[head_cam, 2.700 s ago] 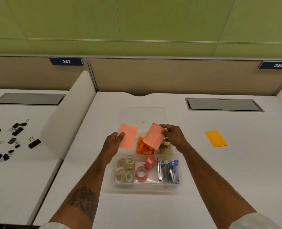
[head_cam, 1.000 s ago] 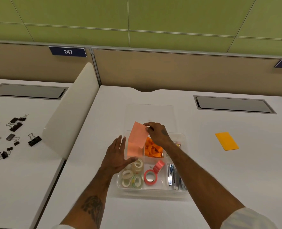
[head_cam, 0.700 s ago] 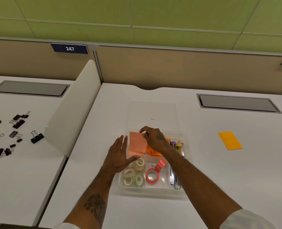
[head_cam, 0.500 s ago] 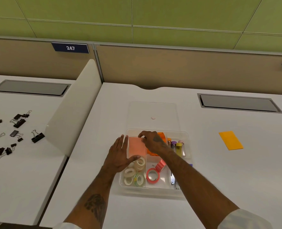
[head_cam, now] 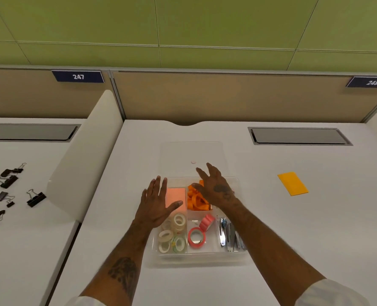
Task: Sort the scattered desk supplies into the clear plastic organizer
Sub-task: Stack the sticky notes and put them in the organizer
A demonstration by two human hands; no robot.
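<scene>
The clear plastic organizer (head_cam: 200, 258) sits in the middle of the white desk. A pink sticky-note pad (head_cam: 176, 196) lies flat in its far-left compartment. Orange bands (head_cam: 197, 200) fill the compartment beside it. Clear tape rolls (head_cam: 172, 236) are at the near left, pink tape rolls (head_cam: 196, 236) in the near middle, metal tools (head_cam: 228, 235) at the near right. My left hand (head_cam: 155, 203) hovers open at the organizer's left edge. My right hand (head_cam: 214, 187) is open above the far compartments, holding nothing. An orange sticky pad (head_cam: 292, 183) lies on the desk to the right.
The clear lid (head_cam: 192, 155) lies flat just behind the organizer. A white divider panel (head_cam: 83, 162) separates the neighbouring desk, where several black binder clips (head_cam: 17, 188) are scattered. Grey cable hatches (head_cam: 299, 136) sit at the back of each desk.
Both hands held pink pads at first. The right hand lowered its pad into the far-left compartment, let go and lifted away with fingers spread. The left hand stayed at the organizer's left edge.
</scene>
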